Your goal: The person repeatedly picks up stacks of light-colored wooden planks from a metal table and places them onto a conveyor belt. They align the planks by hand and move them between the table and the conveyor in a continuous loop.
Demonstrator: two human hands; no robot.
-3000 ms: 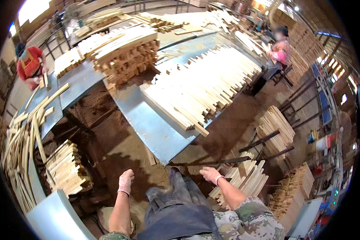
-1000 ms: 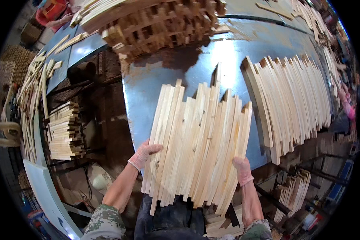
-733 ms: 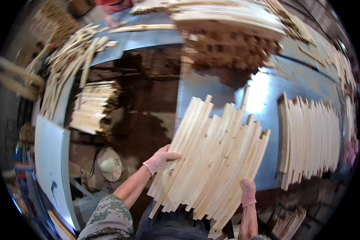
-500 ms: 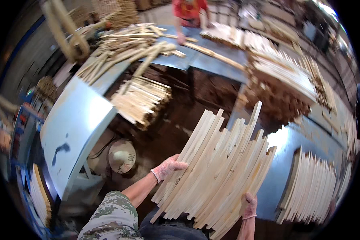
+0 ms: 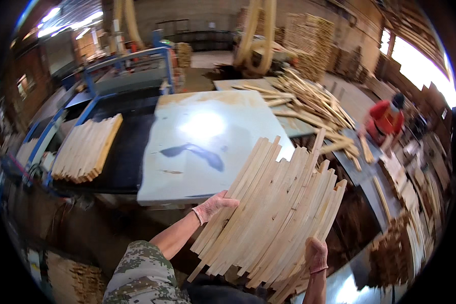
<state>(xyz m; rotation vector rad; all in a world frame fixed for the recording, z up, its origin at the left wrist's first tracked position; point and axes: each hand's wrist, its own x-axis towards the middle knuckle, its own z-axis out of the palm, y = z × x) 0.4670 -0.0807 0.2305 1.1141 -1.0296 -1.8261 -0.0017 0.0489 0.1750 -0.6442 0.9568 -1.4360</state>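
Note:
A wide, flat layer of pale wooden strips (image 5: 268, 213) lies side by side between my two hands, held up in front of my body. Their ends are uneven, and one strip sticks out farther than the others at the far side. My left hand (image 5: 216, 206), in a pinkish knit glove, grips the layer's left edge with the thumb on top. At the lower right edge my right hand (image 5: 316, 255), gloved alike, is closed on the outer strips. The fingers beneath the wood are hidden. Just beyond the layer lies a pale metal-topped table (image 5: 187, 116).
On a dark conveyor bed (image 5: 129, 152) at left rests another block of strips (image 5: 86, 148), near a blue frame (image 5: 168, 66). Loose sticks (image 5: 319, 104) are heaped beyond the table. A person in red (image 5: 382, 121) works at far right. Stacked wood (image 5: 76, 278) stands low at left.
My view has swung to the left, bringing the pale table and conveyor bed ahead of me. The layer of strips has come along, still held in both hands.

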